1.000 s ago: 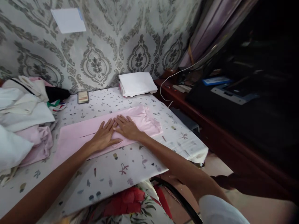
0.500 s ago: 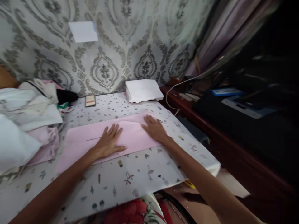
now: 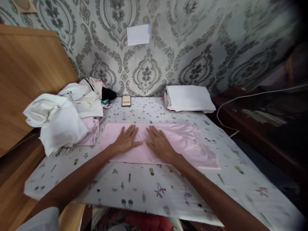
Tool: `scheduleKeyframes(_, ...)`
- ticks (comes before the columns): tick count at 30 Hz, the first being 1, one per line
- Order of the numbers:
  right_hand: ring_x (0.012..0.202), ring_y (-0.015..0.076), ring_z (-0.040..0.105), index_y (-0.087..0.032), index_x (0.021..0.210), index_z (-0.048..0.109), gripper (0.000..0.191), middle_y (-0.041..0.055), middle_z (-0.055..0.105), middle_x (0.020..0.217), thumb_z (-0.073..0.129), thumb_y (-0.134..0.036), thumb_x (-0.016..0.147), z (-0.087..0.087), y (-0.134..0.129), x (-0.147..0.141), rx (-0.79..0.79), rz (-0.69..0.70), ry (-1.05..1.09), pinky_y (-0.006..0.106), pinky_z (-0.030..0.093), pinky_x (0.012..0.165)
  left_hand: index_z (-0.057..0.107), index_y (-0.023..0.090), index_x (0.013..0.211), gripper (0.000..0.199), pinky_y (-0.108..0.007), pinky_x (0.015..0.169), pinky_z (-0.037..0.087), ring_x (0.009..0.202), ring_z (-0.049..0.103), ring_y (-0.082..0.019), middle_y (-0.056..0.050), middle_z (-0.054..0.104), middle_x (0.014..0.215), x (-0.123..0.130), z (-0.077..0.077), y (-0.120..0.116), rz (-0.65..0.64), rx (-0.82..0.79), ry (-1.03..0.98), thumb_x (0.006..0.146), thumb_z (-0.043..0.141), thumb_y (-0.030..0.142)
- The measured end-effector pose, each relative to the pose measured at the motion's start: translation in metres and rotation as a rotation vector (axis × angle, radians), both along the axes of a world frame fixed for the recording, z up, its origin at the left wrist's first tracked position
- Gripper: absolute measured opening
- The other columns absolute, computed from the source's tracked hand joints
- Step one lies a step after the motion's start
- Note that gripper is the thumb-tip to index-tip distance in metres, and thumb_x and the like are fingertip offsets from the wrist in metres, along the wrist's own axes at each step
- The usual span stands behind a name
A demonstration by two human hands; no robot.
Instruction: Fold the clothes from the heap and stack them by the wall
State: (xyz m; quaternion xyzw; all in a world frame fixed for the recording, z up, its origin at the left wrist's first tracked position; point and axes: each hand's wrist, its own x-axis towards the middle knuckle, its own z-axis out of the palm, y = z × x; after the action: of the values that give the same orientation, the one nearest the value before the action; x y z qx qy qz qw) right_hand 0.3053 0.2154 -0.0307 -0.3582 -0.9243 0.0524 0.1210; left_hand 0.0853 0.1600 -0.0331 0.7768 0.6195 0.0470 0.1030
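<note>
A pink folded cloth (image 3: 178, 141) lies flat in a long strip across the table, smooth on the left and wrinkled toward its right end. My left hand (image 3: 127, 139) rests palm down on its left half, fingers spread. Close beside it, my right hand (image 3: 160, 144) presses flat near the middle of the cloth, fingers stretched out. Neither hand grips anything. What garment the pink cloth is, I cannot tell.
A heap of crumpled white and pink clothes (image 3: 64, 118) sits at the left. Folded white cloth (image 3: 190, 98) is stacked at the back right. A small framed card (image 3: 126, 100) stands near the wall. A white cable (image 3: 231, 98) hangs by the dark furniture at right.
The view has swung left, bringing a wooden panel into sight. My right hand has slid left along the pink cloth, from its right end to near my left hand.
</note>
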Motion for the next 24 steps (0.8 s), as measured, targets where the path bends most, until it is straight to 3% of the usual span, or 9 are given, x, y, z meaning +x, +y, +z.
scheduleKeyframes(4,0.151,0.0308,0.027,-0.011,0.152,0.041,0.062,0.0195,0.036,0.160,0.029,-0.047,0.104,-0.013,-0.018,-0.051,-0.050,0.101,-0.012,0.056,0.025,0.120,0.024,0.016,0.158,0.080,-0.063,0.121,0.011,0.155,0.014,-0.033,-0.019,0.019,0.166,-0.044,-0.009,-0.017,0.137,0.073,0.061,0.098,0.025,0.069)
scheduleKeyframes(8,0.152,0.0326,0.026,-0.009,0.150,0.043,0.060,0.0218,0.035,0.160,0.031,-0.045,0.104,-0.015,-0.030,-0.072,-0.051,0.124,-0.032,0.059,0.020,0.122,0.029,0.015,0.156,0.069,-0.061,0.121,0.018,0.154,0.019,-0.032,-0.018,0.027,0.165,-0.090,-0.014,-0.039,0.297,0.105,0.090,0.101,0.025,0.057)
scheduleKeyframes(11,0.151,0.0319,0.027,-0.013,0.150,0.044,0.055,0.0200,0.036,0.160,0.034,-0.042,0.104,-0.009,-0.037,-0.083,-0.062,0.171,-0.024,0.059,0.022,0.121,0.034,0.012,0.153,0.061,-0.058,0.120,0.023,0.153,0.023,-0.032,-0.020,0.029,0.164,-0.109,-0.012,-0.051,0.306,0.160,0.051,0.102,0.027,0.047)
scheduleKeyframes(14,0.151,0.0297,0.028,-0.018,0.148,0.047,0.049,0.0167,0.037,0.160,0.031,-0.035,0.105,-0.004,-0.038,-0.094,-0.106,0.238,-0.017,0.057,0.025,0.120,0.045,0.013,0.143,0.053,-0.052,0.114,0.035,0.142,0.039,-0.032,-0.021,0.044,0.152,-0.112,-0.007,-0.062,0.266,0.259,-0.046,0.100,0.035,0.042)
scheduleKeyframes(17,0.151,0.0285,0.028,-0.020,0.146,0.050,0.047,0.0156,0.037,0.160,0.029,-0.027,0.105,0.001,-0.036,-0.104,-0.167,0.275,-0.030,0.056,0.026,0.120,0.059,0.018,0.122,0.036,-0.046,0.097,0.047,0.112,0.054,-0.029,-0.014,0.060,0.119,-0.107,0.001,-0.070,0.285,0.313,-0.103,0.098,0.042,0.038)
scheduleKeyframes(21,0.150,0.0283,0.030,-0.019,0.144,0.052,0.046,0.0159,0.039,0.159,0.031,-0.024,0.103,0.005,-0.032,-0.113,-0.197,0.291,-0.013,0.055,0.025,0.120,0.062,0.020,0.091,0.019,-0.042,0.084,0.047,0.095,0.052,-0.026,-0.009,0.058,0.098,-0.103,0.011,-0.076,0.274,0.334,-0.100,0.095,0.046,0.031)
scheduleKeyframes(24,0.150,0.0296,0.030,-0.019,0.145,0.051,0.045,0.0161,0.037,0.159,0.034,-0.025,0.104,0.007,-0.033,-0.117,-0.199,0.297,-0.020,0.054,0.024,0.121,0.055,0.021,0.080,0.013,-0.037,0.075,0.043,0.084,0.051,-0.023,-0.006,0.057,0.088,-0.103,0.016,-0.079,0.293,0.286,-0.201,0.090,0.050,0.029)
